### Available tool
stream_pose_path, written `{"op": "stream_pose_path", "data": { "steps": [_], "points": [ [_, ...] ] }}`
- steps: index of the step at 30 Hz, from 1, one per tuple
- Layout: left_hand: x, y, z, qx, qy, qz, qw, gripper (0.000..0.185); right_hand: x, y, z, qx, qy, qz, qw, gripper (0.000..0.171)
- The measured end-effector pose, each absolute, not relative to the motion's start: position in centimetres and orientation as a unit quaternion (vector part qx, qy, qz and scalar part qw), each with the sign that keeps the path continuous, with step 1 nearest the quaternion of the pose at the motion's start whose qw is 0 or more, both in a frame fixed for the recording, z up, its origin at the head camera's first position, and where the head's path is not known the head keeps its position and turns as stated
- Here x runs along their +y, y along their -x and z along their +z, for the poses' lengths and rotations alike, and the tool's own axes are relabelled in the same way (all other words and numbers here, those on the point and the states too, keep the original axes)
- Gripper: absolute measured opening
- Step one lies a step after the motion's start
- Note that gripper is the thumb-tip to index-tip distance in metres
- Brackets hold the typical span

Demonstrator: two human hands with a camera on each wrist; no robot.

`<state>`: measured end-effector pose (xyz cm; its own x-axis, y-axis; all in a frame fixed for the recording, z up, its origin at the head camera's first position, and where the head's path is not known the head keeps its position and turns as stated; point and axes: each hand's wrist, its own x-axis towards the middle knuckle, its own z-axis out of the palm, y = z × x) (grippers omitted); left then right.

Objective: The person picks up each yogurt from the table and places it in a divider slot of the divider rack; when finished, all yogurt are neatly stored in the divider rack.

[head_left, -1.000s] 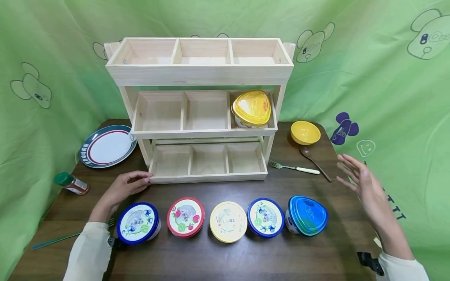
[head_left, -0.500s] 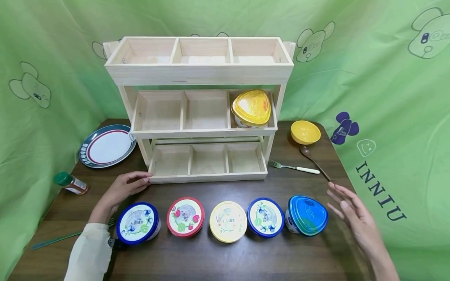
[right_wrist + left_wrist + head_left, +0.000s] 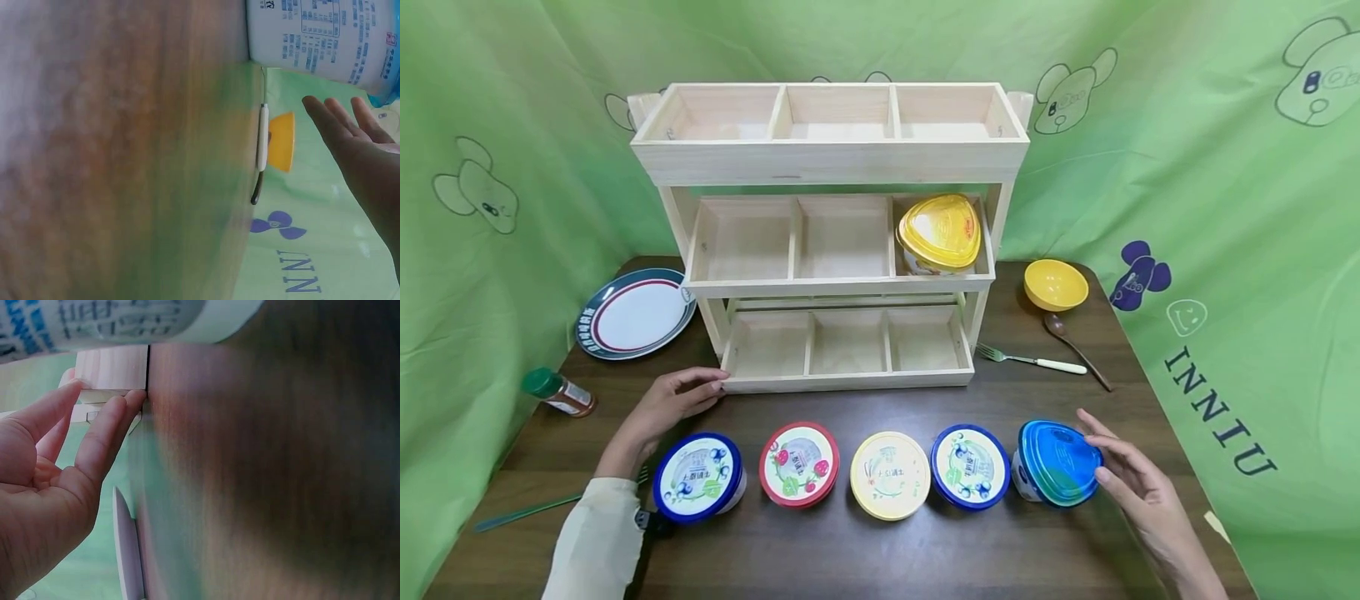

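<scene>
Nearest, along the lower part of the frame, five lidded tubs stand in a row on the dark table point(image 3: 820, 575): from the left, a round blue-rimmed tub point(image 3: 696, 477), a red-rimmed tub point(image 3: 799, 464), a pale yellow tub point(image 3: 890, 475), a second blue-rimmed tub point(image 3: 970, 467) and, at lower right, the blue three-cornered tub point(image 3: 1060, 462). The right hand point(image 3: 1142, 492) is at that last one's right side, fingers and thumb spread apart and holding nothing; whether a fingertip touches the lid I cannot tell. At lower left lies a green-handled fork point(image 3: 527, 514).

A little farther, the left hand point(image 3: 673, 404) rests its fairly straight fingertips against the lower left corner of the wooden rack point(image 3: 835, 164), likely to steady it.

The step in hand looks to be getting hold of the blue three-cornered tub; the next move calls for bringing thumb and fingers together on its sides, low enough not to pull at the lid alone.

Beyond, a yellow-lidded tub point(image 3: 940, 233) sits in the middle tier's right compartment. A plate point(image 3: 636, 312) lies left of the rack, a yellow bowl point(image 3: 1056, 285) right of it, before a green curtain point(image 3: 1247, 192).
</scene>
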<state>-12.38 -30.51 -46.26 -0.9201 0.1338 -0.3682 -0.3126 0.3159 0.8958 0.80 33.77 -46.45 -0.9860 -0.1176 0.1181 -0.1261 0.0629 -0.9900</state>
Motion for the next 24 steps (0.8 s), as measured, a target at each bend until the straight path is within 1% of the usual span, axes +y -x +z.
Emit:
{"op": "stream_pose_path", "data": {
  "steps": [4,8,12,15,20,24],
  "points": [
    [-30.5,12.3,-46.2,0.791,0.058,0.578,0.193,0.037,33.4,-0.9,-46.2,-0.750,-0.054,0.659,-0.017,0.035],
    [-30.5,12.4,-46.2,0.791,0.056,0.577,0.193,0.037,33.3,-0.9,-45.9,-0.771,-0.039,0.635,-0.031,0.034],
    [-30.5,12.5,-46.3,0.792,0.053,0.578,0.191,0.037,33.5,-0.9,-46.4,-0.759,-0.078,0.647,-0.016,0.033],
    [-30.5,12.4,-46.4,0.792,0.051,0.578,0.189,0.037,33.7,-1.1,-46.8,-0.742,-0.103,0.663,-0.003,0.035],
    [-30.6,12.3,-46.4,0.792,0.050,0.579,0.185,0.036,33.6,-1.3,-47.1,-0.743,-0.101,0.662,-0.004,0.041],
    [-30.6,12.3,-46.4,0.792,0.051,0.579,0.185,0.036,33.7,-1.3,-47.3,-0.742,-0.110,0.662,0.002,0.042]
  ]
}}
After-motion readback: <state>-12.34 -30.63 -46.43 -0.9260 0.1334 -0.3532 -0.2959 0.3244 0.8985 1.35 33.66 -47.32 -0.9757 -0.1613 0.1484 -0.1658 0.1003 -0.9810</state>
